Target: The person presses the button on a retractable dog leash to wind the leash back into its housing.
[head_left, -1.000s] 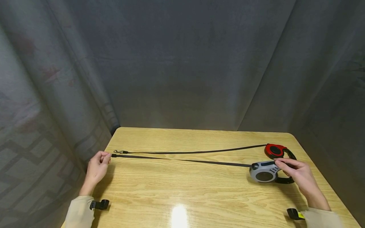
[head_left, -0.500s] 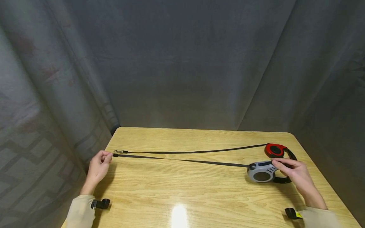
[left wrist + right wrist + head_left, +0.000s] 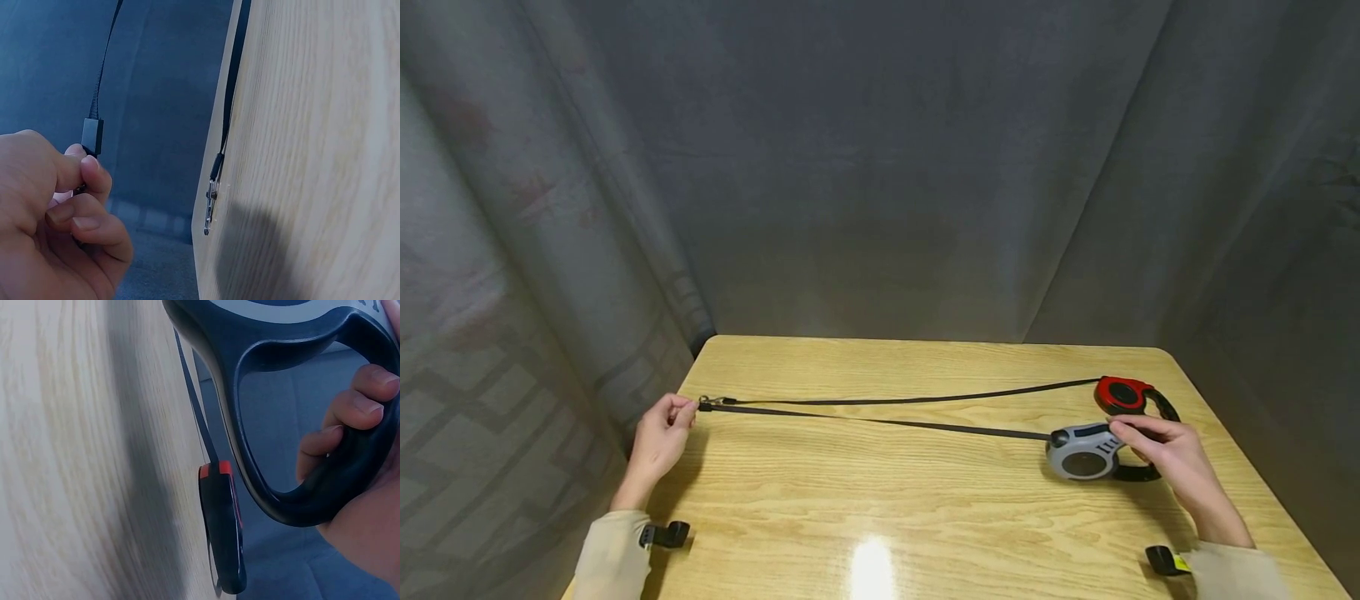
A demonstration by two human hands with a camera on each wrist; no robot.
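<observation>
Grey leash (image 3: 1078, 453): your right hand (image 3: 1165, 454) grips its handle; your left hand (image 3: 658, 437) pinches its strap end (image 3: 703, 407).

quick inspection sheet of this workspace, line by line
surface: wooden table, glossy, with a light glare near the front edge
job's things: grey retractable leash, tape pulled out leftward; red retractable leash behind it, its tape also extended, clip lying on the table
clutter: nothing seen
grippers: left hand pinches the grey leash's tape end; right hand grips the grey leash's handle
cables: nothing seen besides the tapes
surroundings: grey curtain
</observation>
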